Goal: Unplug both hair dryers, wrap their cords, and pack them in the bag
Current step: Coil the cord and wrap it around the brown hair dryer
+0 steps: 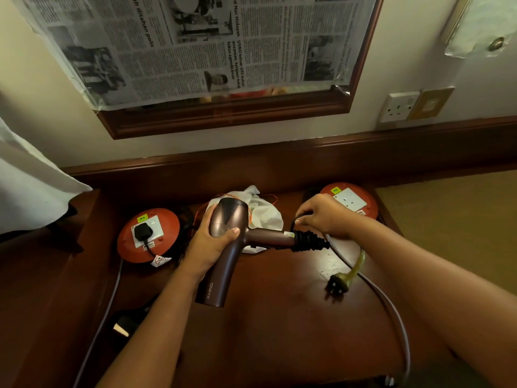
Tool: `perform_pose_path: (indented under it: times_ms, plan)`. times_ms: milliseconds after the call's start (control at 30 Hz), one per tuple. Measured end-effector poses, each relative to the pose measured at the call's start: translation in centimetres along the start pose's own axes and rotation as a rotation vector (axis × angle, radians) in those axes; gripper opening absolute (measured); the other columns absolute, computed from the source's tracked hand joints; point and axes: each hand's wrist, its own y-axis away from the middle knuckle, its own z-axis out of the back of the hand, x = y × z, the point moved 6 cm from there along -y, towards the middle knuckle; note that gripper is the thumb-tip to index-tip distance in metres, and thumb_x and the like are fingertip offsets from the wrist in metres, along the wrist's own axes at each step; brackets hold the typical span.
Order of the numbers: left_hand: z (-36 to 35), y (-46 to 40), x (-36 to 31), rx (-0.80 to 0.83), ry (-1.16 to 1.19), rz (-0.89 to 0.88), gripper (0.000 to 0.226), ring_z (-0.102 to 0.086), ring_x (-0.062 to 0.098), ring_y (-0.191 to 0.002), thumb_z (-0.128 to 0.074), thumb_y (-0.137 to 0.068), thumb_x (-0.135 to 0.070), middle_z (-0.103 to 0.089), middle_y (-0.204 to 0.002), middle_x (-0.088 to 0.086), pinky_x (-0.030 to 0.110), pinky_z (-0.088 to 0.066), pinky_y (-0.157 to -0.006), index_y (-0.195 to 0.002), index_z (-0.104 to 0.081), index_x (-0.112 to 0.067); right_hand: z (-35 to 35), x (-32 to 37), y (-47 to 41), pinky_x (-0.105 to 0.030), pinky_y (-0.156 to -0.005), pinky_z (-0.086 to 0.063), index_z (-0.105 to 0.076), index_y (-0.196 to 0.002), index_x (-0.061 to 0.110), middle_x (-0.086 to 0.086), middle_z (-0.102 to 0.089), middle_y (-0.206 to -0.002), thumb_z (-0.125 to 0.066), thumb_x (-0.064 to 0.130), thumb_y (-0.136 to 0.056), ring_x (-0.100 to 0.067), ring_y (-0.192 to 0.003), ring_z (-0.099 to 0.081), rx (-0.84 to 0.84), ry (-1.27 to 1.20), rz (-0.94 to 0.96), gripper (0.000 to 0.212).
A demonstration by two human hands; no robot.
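Gripping brown hair dryer [228, 219] in left hand [208, 242], right hand [321, 217] fingers pinching black cord [307, 240], white bag [261, 208] behind, possibly cloth.

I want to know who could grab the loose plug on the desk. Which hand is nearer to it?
Right. The right hand pinches the black cord just above the plug; the left hand grips the hair dryer farther left.

At frame centre the hair dryer [232, 242] lies over the table [279, 317], with the bag [263, 210] behind it. One socket reel [148, 233] sits left, another [349, 201] upper right. A loose plug [337, 284] lies lower right.
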Motion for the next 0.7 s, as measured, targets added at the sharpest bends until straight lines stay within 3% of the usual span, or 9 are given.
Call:
perform_pose_path:
  times_ms: [167,267,333,500,700]
  plan:
    - [-0.4,0.1,0.3,-0.01,0.019,-0.003,0.089,-0.061,0.019,-0.11,-0.075,-0.061,-0.057,-0.054,-0.13,-0.006,0.047,-0.054,-0.09,-0.14,-0.034,-0.048,-0.4,0.5,0.4,-0.024,-0.06,-0.047,-0.075,-0.089,0.014,0.002,-0.068,-0.078,-0.062,0.022,-0.09,-0.01,-0.069,-0.059,0.018,0.081,0.022,0.015]
    - [-0.8,0.4,0.2,-0.035,0.034,-0.011,0.077,-0.059,0.018,-0.111,-0.078,-0.072,-0.045,-0.053,-0.125,-0.01,0.043,-0.054,-0.091,-0.136,-0.035,-0.047,-0.6,0.6,0.7,-0.034,-0.063,-0.051,-0.074,-0.086,0.014,-0.002,-0.069,-0.079,-0.06,0.023,-0.09,-0.015,-0.07,-0.061,0.017,0.121,0.019,0.017]
    - [-0.9,0.4,0.4,-0.063,0.049,0.001,0.075,-0.057,0.019,-0.113,-0.077,-0.078,-0.036,-0.05,-0.125,-0.009,0.044,-0.052,-0.093,-0.138,-0.033,-0.046,-0.9,0.7,1.0,-0.033,-0.061,-0.052,-0.073,-0.086,0.014,-0.003,-0.068,-0.078,-0.056,0.022,-0.092,-0.016,-0.068,-0.061,0.029,0.13,0.015,0.02]
    - [-0.8,0.3,0.7,-0.121,0.029,0.011,0.08,-0.053,0.023,-0.118,-0.076,-0.08,-0.037,-0.047,-0.134,-0.005,0.048,-0.049,-0.098,-0.145,-0.03,-0.039,-1.5,0.8,1.6,-0.031,-0.061,-0.046,-0.071,-0.088,0.011,-0.005,-0.067,-0.08,-0.048,0.017,-0.094,-0.019,-0.072,-0.059,0.021,0.123,0.02,0.024]
    - [-0.5,0.1,0.3,-0.195,0.015,0.007,0.087,-0.05,0.02,-0.121,-0.07,-0.067,-0.054,-0.046,-0.138,-0.007,0.042,-0.045,-0.1,-0.144,-0.031,-0.044,-2.6,1.1,3.0,-0.022,-0.055,-0.033,-0.065,-0.087,0.012,0.0,-0.054,-0.076,-0.045,0.011,-0.093,-0.015,-0.067,-0.049,-0.051,-0.012,0.003,0.021]
